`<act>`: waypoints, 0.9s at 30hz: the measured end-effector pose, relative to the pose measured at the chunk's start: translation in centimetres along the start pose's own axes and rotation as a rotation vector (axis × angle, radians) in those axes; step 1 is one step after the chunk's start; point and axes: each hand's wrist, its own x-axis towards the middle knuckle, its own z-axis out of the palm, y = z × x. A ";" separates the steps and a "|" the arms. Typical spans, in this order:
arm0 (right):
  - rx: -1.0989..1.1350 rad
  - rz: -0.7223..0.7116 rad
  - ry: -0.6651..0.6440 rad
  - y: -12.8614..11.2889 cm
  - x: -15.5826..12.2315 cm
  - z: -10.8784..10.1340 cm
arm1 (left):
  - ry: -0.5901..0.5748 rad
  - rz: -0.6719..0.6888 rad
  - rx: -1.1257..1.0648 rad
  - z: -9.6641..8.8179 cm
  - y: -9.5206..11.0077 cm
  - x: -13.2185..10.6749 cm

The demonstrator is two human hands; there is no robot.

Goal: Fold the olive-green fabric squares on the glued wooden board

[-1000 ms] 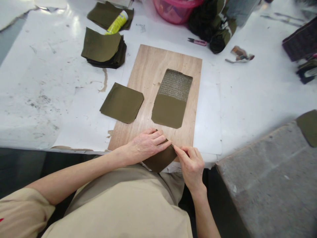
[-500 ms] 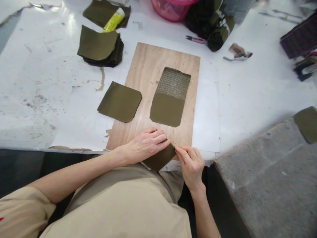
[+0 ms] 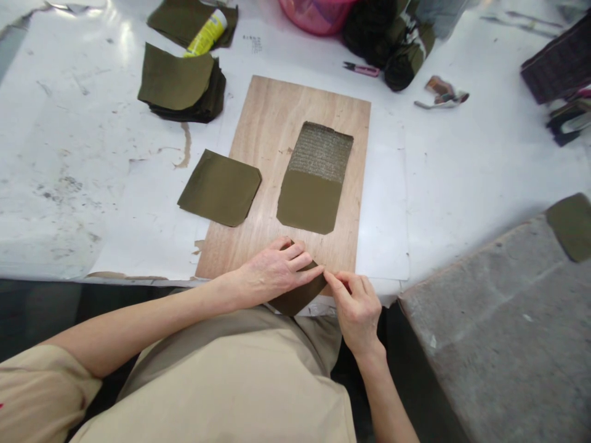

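My left hand [image 3: 277, 271] lies across an olive fabric piece [image 3: 295, 298] at the near edge of a wooden board [image 3: 258, 117]. Its fingers are stretched out and press on the fabric, covering much of it. My right hand [image 3: 357, 304] pinches the right corner of that piece between thumb and forefinger, close to the left fingertips. Farther up the board lies an olive fabric panel [image 3: 309, 203] with a mottled greyish upper half and cut lower corners. A few flat olive pieces [image 3: 221, 187] overlap the board's left edge.
At the back left stand a stack of olive fabric pieces [image 3: 175, 80] and a yellow tube [image 3: 207, 34]. Pink thread snips [image 3: 362, 69], a pink basin [image 3: 318, 15] and dark bundled cloth [image 3: 399, 71] lie behind the board. A grey surface [image 3: 498, 326] stands at the right.
The left fingers have shifted slightly towards the pinched corner, and the right fingertips sit a little higher and farther left. The whole view has drifted slightly.
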 end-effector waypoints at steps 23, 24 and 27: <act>-0.132 0.078 0.017 -1.7 -0.7 0.0 | 0.019 -0.100 -0.045 0.0 -0.8 -1.6; -0.131 0.077 0.023 -1.6 -0.8 -0.1 | 0.021 -0.127 -0.042 0.0 -1.1 -1.9; -0.123 0.099 0.033 -1.4 -1.0 -1.0 | 0.039 -0.219 -0.018 0.0 -1.8 -3.0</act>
